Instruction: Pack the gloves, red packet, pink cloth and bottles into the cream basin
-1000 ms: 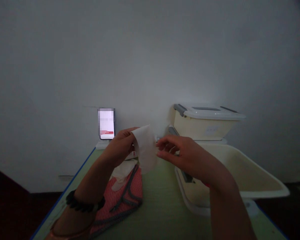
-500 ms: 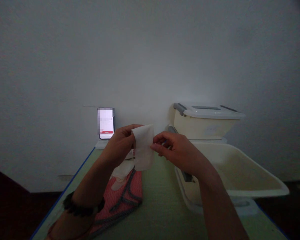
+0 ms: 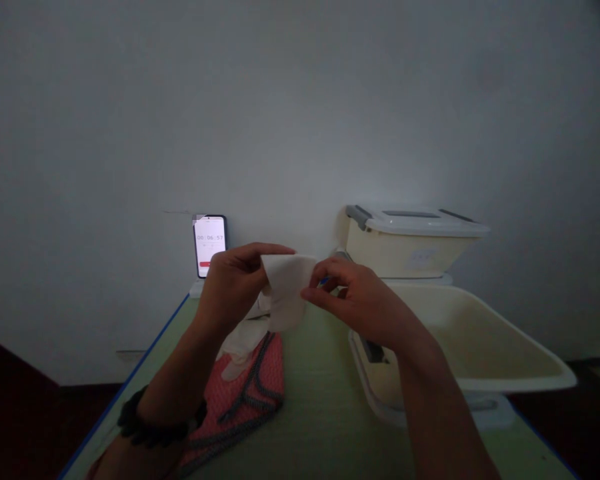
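A phone with a bright screen stands up near the wall, behind the left hand. On the right is a cream box with a shiny white lid and gray clips. In front of it, a big open tub sits partly behind the right arm. A pink knitted cloth with gray, ropy edges lies under the left arm, with soft white pieces on top.

The table is pale green with a blue edge. The wall is plain and gray, and the room is dim.

A thin, smooth white sheet hangs over the table between the hands. The left hand is clamped on its left side. The right hand has its fingertips together, pinching its right side.
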Available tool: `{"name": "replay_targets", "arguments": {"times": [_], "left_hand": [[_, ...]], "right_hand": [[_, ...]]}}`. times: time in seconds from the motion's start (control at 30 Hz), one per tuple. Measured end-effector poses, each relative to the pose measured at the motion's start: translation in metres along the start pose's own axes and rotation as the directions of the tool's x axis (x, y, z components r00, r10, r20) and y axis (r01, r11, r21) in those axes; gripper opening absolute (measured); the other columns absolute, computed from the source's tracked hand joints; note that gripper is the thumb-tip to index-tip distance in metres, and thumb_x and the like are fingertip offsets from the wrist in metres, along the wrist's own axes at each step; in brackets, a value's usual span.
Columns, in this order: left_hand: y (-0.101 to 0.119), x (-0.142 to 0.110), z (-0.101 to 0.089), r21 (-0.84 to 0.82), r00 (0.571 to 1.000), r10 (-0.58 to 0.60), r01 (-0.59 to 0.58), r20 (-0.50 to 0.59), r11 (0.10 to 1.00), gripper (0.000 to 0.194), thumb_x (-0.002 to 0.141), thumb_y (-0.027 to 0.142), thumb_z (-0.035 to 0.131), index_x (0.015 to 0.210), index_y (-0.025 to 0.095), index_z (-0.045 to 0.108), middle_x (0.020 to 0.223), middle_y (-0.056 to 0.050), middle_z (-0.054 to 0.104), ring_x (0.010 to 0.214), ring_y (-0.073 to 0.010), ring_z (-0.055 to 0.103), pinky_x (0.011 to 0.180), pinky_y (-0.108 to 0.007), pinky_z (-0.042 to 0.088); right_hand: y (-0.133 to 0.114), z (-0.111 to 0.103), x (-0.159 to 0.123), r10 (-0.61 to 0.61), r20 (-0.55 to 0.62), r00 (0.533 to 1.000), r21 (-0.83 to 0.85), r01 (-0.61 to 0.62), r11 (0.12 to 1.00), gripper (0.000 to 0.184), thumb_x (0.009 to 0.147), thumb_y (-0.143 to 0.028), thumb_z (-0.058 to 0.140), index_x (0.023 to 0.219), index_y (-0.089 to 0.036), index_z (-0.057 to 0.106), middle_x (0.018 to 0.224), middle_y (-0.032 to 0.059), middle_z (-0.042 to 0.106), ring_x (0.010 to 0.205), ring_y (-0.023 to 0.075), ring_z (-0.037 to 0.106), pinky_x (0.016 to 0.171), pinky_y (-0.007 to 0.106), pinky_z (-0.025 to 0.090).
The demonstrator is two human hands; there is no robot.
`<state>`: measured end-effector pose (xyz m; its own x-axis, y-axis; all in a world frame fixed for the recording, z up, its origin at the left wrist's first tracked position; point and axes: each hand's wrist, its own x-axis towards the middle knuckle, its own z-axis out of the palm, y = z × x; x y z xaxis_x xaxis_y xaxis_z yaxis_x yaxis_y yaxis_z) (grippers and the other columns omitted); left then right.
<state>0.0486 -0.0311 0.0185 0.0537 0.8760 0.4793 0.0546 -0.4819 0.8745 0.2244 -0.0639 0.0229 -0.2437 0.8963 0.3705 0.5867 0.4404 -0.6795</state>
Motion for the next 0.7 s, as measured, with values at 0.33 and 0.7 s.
{"name": "replay_targets", "arguments": {"times": [0.33, 0.7], "left_hand": [[-0.007, 0.003, -0.003, -0.147, 0.988, -0.082, 0.102, 0.133, 0.984, 0.014, 0.063, 0.016, 0.07, 0.076, 0.02, 0.074, 0.067, 0.002, 0.071, 0.057, -0.0105, 0.06, 0.053, -0.017, 0.046], [-0.006, 0.006, -0.016, -0.109, 0.955, -0.158, 0.19, 0.253, 0.976, 0.018, 0.067, 0.024, 0.072, 0.084, 0.019, 0.074, 0.077, -0.002, 0.073, 0.066, -0.0135, 0.065, 0.063, -0.022, 0.052]], "right_hand": [[0.001, -0.003, -0.002, 0.042, 0.02, 0.999, 0.053, -0.043, 0.998, 0.013, 0.075, -0.028, 0.062, 0.068, -0.017, 0.059, 0.058, -0.0029, 0.056, 0.052, 0.0087, 0.051, 0.046, 0.02, 0.036], [-0.001, -0.007, -0.002, 0.076, 0.002, 0.997, 0.026, -0.076, 0.997, 0.008, 0.073, -0.022, 0.063, 0.068, -0.017, 0.059, 0.057, -0.0048, 0.053, 0.051, 0.0075, 0.047, 0.046, 0.02, 0.034]]}}
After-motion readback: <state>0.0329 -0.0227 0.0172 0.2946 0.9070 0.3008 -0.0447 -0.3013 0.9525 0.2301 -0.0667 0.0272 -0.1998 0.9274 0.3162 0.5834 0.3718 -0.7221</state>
